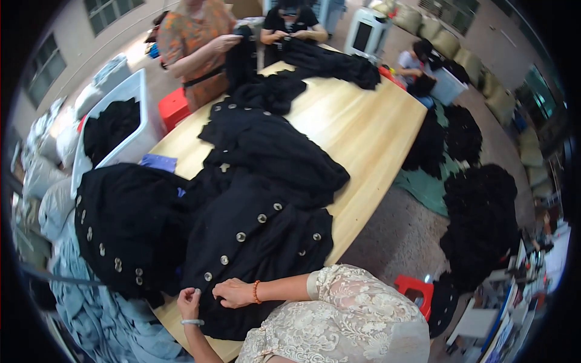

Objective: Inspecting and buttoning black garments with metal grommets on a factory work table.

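A black knit garment with a row of shiny round buttons point(260, 242) lies spread over the near end of the table. At its lower left edge is my left hand point(189, 302), closed in a pinch; whatever is between the fingertips is too small to make out. Just to the right, my right hand point(235, 293) rests over the cloth with its fingers curled and closed. What those fingers grip, if anything, is hidden. Another black buttoned garment point(133, 224) hangs over the table's left edge, beside the first.
More black garments point(272, 142) run up the pale wooden table point(369, 127). A person in an orange patterned top point(196, 42) and another in black point(293, 27) handle dark cloth at the far end. Left stands a white bin point(145, 109); right, a red stool point(417, 290) and black piles point(481, 212).
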`<state>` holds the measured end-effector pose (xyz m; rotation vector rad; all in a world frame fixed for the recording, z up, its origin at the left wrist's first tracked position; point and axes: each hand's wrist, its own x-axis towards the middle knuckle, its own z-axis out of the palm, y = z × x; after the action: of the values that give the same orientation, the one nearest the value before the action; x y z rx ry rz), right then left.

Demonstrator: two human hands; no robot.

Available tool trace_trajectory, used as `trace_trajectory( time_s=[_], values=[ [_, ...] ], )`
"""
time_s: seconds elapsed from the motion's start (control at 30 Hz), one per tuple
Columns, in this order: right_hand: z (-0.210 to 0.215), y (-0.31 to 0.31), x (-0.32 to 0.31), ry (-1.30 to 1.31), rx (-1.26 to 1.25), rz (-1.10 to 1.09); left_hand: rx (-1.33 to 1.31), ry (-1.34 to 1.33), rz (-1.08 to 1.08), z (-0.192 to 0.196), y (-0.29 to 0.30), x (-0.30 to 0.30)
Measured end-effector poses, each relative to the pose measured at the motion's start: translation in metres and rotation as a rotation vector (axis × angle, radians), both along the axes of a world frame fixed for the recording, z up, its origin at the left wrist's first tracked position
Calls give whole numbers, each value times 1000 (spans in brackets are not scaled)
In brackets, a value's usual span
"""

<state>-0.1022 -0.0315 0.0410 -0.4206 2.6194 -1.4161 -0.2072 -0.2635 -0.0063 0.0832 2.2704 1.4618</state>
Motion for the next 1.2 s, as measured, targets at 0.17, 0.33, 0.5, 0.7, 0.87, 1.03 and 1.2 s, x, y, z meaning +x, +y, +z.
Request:
trace_trajectory(
  time_s=[0.17, 0.33, 0.5, 0.7, 0.87, 1.03, 1.2],
  values=[
    [8, -4, -6, -40, 93, 13, -180, 249, 53, 11, 21, 20],
    [19, -8, -6, 9, 19, -85, 275, -127, 184, 36, 38, 61],
    [21, -8, 5, 109, 159, 50, 413, -269, 288, 48, 38, 81],
    [18, -3, -1, 148, 167, 74, 455, -304, 128, 47, 32, 81],
    [17, 0, -11, 130, 88, 36, 158, 272, -202, 55, 33, 96],
    [18, -1, -20, 113, 74, 98, -75, 538, 152, 46, 57, 112],
    [13, 7, -23, 100, 10, 192, -172, 594, 218, 40, 63, 114]
  ],
)
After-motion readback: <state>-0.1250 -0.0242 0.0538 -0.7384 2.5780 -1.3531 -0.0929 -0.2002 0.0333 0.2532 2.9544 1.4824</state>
